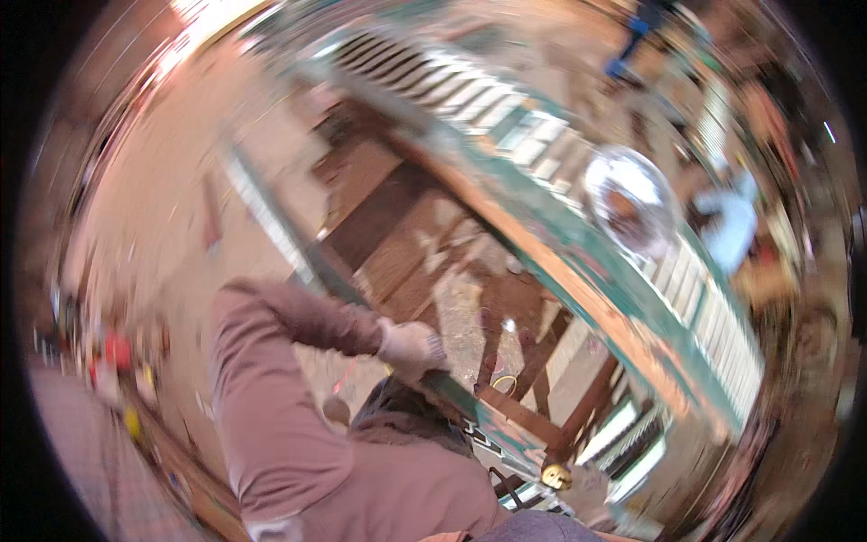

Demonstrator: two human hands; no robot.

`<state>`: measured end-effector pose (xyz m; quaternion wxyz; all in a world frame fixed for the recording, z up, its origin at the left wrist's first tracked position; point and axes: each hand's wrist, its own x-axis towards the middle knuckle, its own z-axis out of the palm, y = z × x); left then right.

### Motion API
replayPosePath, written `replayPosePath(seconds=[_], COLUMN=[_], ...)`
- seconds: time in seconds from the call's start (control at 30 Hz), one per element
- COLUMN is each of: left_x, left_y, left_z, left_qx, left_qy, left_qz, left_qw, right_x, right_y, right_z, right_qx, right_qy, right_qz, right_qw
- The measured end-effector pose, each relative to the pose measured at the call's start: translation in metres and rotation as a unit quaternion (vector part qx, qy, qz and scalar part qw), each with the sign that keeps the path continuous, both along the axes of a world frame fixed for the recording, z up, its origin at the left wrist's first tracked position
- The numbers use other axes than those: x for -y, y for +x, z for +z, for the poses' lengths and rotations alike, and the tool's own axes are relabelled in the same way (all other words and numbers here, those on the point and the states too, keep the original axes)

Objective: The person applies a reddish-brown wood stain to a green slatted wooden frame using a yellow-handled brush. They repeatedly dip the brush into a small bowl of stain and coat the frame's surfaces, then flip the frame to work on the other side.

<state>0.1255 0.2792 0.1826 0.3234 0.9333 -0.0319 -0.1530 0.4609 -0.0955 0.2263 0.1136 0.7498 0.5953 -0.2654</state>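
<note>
My left hand (413, 349), at the end of a brownish-pink sleeve, is closed over a long green metal bar (452, 395) in front of my body. At lower right, my right hand (585, 492) is blurred beside a round gold-coloured piece (555, 476); its fingers do not show clearly enough to tell whether they hold it. Both hands are at the near side of a large green metal frame (506, 203) with slatted vents. Inside the frame are brown crossbars (519, 414) and a dusty floor.
A clear round dome (630, 203) rests on the slatted far side. Beyond it lies a light blue item (730, 224). Blurred clutter with a red object (117, 350) is at far left. A dark strip (209, 212) lies on the brown ground. Motion blurs much of the scene.
</note>
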Motion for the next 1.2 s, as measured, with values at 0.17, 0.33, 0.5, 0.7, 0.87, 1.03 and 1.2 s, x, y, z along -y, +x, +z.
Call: replayPosePath(seconds=[0.17,0.33,0.5,0.7,0.87,1.03,1.2], left_x=[-0.003,0.023,0.038,0.061,0.064,0.042,0.037], left_y=[0.004,0.000,-0.022,-0.030,-0.049,-0.176,-0.242], left_z=[0.053,0.077,0.074,0.061,0.064,-0.020,-0.052], left_qx=[-0.098,-0.116,-0.074,-0.073,0.093,0.162,0.121], left_qy=[-0.052,0.004,0.059,0.089,0.107,-0.003,-0.092], left_qz=[0.015,0.064,0.090,0.109,0.145,0.611,0.742], left_qw=[0.994,0.991,0.991,0.987,0.979,0.775,0.653], right_x=[-0.006,-0.002,-0.013,-0.004,-0.005,0.022,0.027], right_y=[0.001,-0.001,-0.005,-0.001,-0.001,-0.014,-0.018], right_z=[0.032,0.050,0.043,0.003,-0.023,-0.039,-0.043], right_qx=[-0.063,0.044,0.086,0.139,0.152,0.196,0.188], right_qy=[-0.087,0.010,0.016,0.121,0.161,0.114,0.194], right_qz=[0.010,0.073,0.057,0.049,0.039,0.067,0.033], right_qw=[0.994,0.996,0.995,0.982,0.974,0.972,0.962])
